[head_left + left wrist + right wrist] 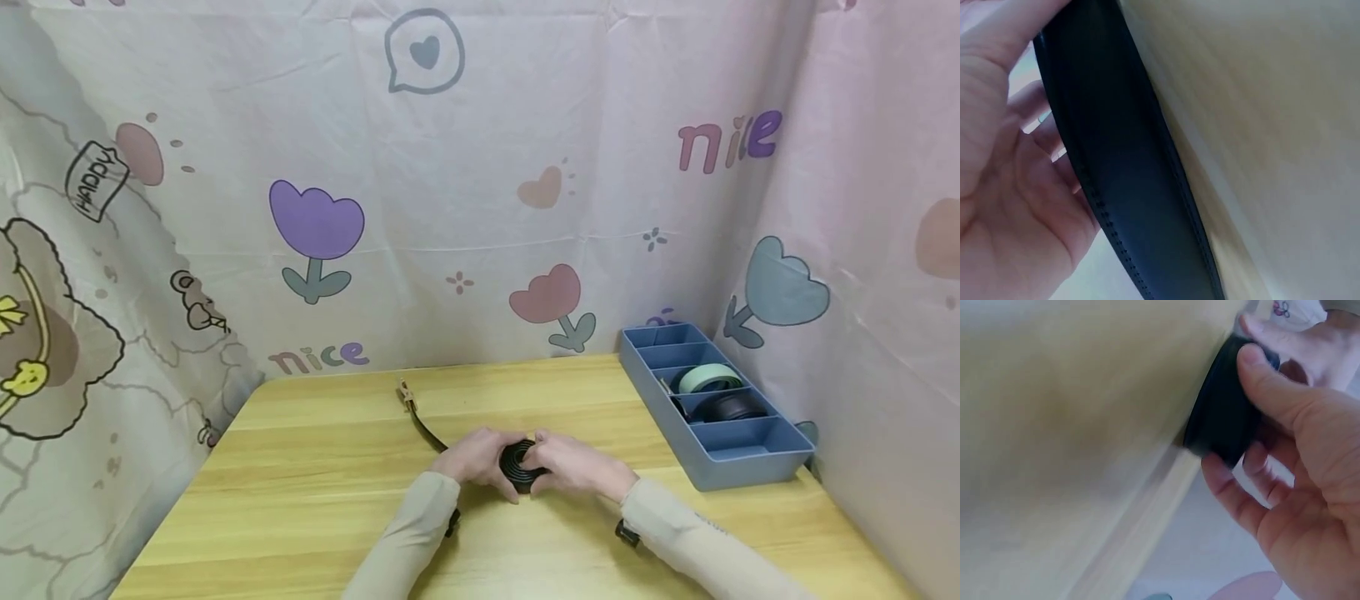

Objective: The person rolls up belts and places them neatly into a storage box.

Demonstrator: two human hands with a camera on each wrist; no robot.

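Observation:
A black belt point(517, 477) is wound into a coil near the middle of the table, standing on its edge with the spiral facing up. Its free end runs out to the far left and carries a metal buckle point(407, 395). My left hand point(480, 457) grips the coil from the left, fingers round the far side and thumb on the near side. From the right, my right hand point(576, 463) holds it between thumb and fingers. In the left wrist view the stitched strap point(1129, 144) passes alongside the palm. The right wrist view shows the coil's smooth outer side point(1225, 403).
A blue divided box point(720, 468) stands at the table's right edge. Its compartments hold a rolled pale green strap point(705, 375) and a rolled black one point(731, 407). Printed curtains point(450, 167) hang behind and beside the wooden table point(315, 483).

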